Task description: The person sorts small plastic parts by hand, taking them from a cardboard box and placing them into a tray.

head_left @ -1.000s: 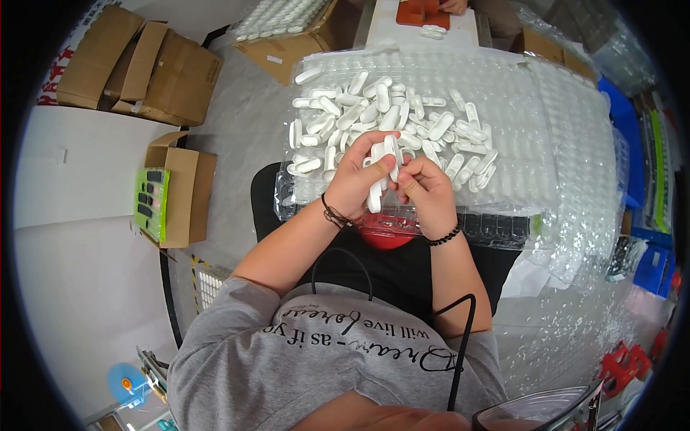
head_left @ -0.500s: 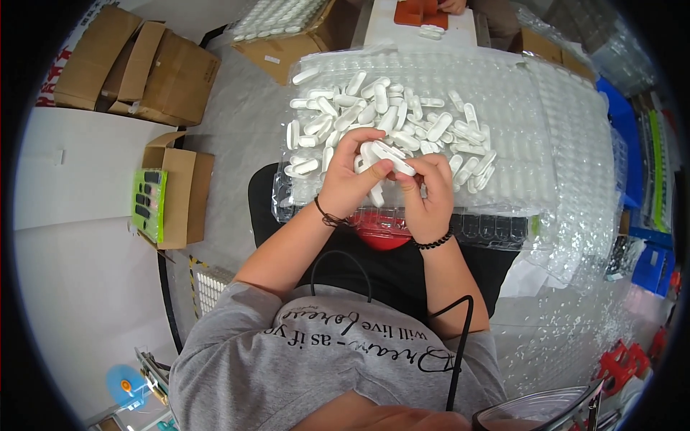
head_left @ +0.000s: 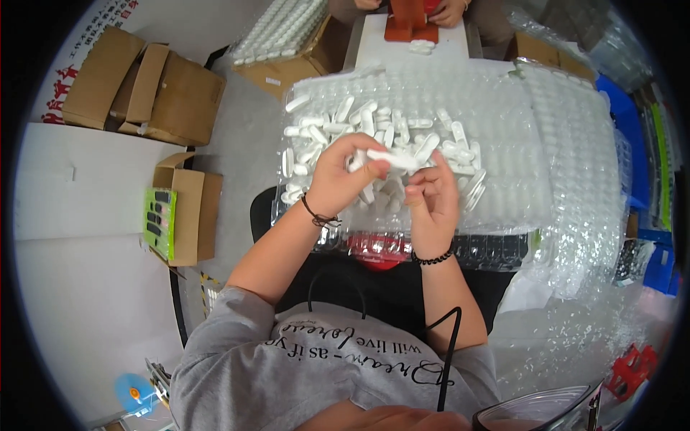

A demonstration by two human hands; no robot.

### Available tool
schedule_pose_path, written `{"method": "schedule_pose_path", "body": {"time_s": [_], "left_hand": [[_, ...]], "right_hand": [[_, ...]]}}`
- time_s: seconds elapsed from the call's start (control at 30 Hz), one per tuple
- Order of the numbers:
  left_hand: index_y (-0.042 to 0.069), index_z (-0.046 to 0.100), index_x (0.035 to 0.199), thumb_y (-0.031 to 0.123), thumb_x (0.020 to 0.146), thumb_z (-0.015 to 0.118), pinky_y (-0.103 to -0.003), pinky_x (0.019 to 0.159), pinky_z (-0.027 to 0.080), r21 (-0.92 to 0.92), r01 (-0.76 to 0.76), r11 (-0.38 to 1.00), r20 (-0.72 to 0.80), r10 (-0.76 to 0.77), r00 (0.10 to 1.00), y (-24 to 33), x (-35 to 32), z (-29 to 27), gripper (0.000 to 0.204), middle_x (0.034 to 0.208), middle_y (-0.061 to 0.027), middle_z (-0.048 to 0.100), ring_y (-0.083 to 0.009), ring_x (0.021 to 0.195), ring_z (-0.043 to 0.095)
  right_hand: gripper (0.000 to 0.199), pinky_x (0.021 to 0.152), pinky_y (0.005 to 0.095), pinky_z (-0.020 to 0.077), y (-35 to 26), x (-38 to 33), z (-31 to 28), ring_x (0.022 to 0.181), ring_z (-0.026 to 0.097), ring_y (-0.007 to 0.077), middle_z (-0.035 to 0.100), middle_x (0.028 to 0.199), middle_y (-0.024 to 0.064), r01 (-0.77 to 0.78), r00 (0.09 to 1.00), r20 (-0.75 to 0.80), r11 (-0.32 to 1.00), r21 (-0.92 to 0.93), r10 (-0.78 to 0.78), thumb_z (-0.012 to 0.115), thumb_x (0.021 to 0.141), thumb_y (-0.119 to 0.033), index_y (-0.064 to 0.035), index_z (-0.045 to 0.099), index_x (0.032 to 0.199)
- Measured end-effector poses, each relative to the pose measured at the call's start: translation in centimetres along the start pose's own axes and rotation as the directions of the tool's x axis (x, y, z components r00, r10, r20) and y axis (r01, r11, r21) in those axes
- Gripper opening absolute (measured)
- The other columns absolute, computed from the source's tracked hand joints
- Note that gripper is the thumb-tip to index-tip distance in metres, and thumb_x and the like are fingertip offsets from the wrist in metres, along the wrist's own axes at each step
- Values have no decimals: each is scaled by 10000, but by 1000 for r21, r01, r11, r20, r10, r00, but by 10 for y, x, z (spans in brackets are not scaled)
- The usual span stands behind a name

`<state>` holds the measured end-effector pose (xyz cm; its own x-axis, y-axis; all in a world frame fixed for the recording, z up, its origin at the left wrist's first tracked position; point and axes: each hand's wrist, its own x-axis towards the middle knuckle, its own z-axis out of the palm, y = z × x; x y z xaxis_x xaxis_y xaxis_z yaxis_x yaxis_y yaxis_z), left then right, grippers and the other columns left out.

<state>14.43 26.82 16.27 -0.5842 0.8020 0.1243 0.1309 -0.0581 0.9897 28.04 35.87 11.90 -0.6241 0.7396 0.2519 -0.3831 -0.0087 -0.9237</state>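
My left hand [head_left: 346, 172] pinches a white oblong plastic piece [head_left: 392, 159] between thumb and fingers, above a loose pile. The piece is slightly blurred, and its far end points toward my right hand. My right hand [head_left: 435, 192] is just to the right, its fingers loosely bent and apart, with nothing seen in them. Behind and beneath both hands, many similar white oblong pieces [head_left: 458, 132] lie scattered, some showing a hollow side. They rest on clear plastic blister trays [head_left: 514, 154].
More clear trays [head_left: 575, 165] are piled at the right. Across the table, another person's hand [head_left: 449, 12] is beside an orange-red fixture [head_left: 410, 21]. Cardboard boxes [head_left: 180, 93] stand at the left, and blue bins [head_left: 658, 269] at the right. A red item [head_left: 377, 248] shows at the near edge.
My right hand has come away from the pieces and its fingers have parted. My left hand still holds a white piece, now lying flatter. The view has tilted, and more of the other person shows.
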Motion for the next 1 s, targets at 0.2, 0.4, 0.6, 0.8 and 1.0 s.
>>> {"method": "schedule_pose_path", "body": {"time_s": [0.2, 0.4, 0.6, 0.8, 1.0], "left_hand": [[19, 603, 1000, 124, 845, 710, -257, 627, 501, 15, 121, 993, -207, -115, 972, -18, 124, 19, 216, 931, -64, 628, -144, 718, 651], [29, 622, 976, 133, 812, 722, -281, 553, 501, 150, 178, 973, -357, -115, 927, -99, 246, -6, 218, 863, -76, 659, -169, 643, 668], [6, 533, 1121, 120, 868, 653, -355, 620, 572, -92, 496, 863, -418, -486, 768, -150, 319, -36, 302, 1042, -143, 610, -259, 804, 676], [-5, 481, 1175, 141, 895, 614, -405, 730, 617, -317, 603, 732, -294, -680, 671, -155, 334, -34, 343, 1168, -187, 526, -336, 987, 618], [5, 486, 1208, 126, 878, 608, -512, 875, 552, -265, 523, 810, -388, -586, 711, -145, 333, -32, 372, 1296, -190, 431, -373, 1111, 522]], "right_hand": [[502, 1022, 554, 242, -3, 2, -17, 1232, 324, 404, 413, 1284, 179, 43, 987, 122, 552, -833, 106, 655, 807, -231, -79, 535, 1271], [558, 1077, 630, 91, -8, 8, -41, 1387, 126, 440, 245, 1464, 201, -45, 960, 56, 345, -938, 275, 654, 816, -276, -99, 493, 1320], [604, 1070, 621, 161, -7, 18, -60, 1382, 191, 421, 298, 1456, 188, -49, 943, 60, 318, -947, 326, 677, 796, -304, -99, 479, 1329], [603, 1070, 578, 211, -6, 22, -65, 1364, 233, 403, 318, 1447, 185, -33, 941, 84, 337, -941, 328, 687, 784, -296, -99, 488, 1318], [561, 1070, 603, 192, -9, 23, -62, 1377, 204, 399, 312, 1452, 186, -26, 940, 99, 358, -934, 327, 642, 820, -283, -67, 490, 1315]]}}
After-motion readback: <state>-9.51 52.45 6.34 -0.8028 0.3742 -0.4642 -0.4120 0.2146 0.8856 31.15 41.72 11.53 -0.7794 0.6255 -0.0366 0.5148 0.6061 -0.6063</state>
